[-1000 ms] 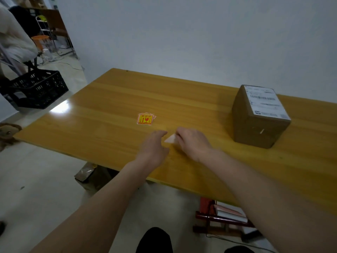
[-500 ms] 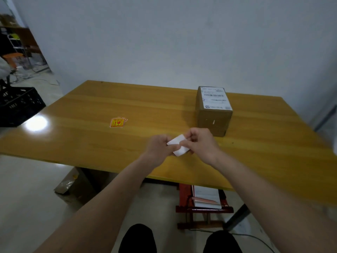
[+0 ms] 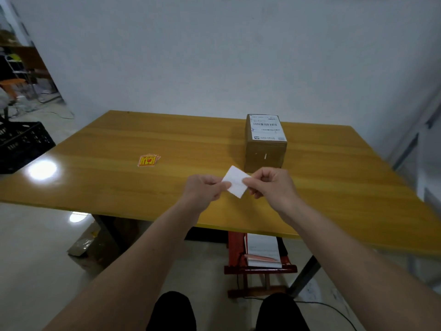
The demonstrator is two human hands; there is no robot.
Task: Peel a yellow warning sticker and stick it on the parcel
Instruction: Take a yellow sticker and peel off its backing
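A small white rectangle, the sticker seen from its white backing side (image 3: 235,184), is held above the table's front half. My left hand (image 3: 204,191) pinches its left edge and my right hand (image 3: 270,185) pinches its right edge. Its printed face is turned away from me. The brown cardboard parcel (image 3: 265,149) with a white shipping label on top stands just behind my right hand. A small pile of yellow and red warning stickers (image 3: 148,160) lies flat on the table to the left.
The yellow wooden table (image 3: 167,187) stands against a white wall. A black crate (image 3: 21,144) sits on the floor at the left. Under the table are a red stand with papers (image 3: 260,256) and a crumpled bag (image 3: 83,240).
Both hands have lifted the white-backed sticker off the table and now hold it higher, spread between them. The view has swung right, centring the parcel.
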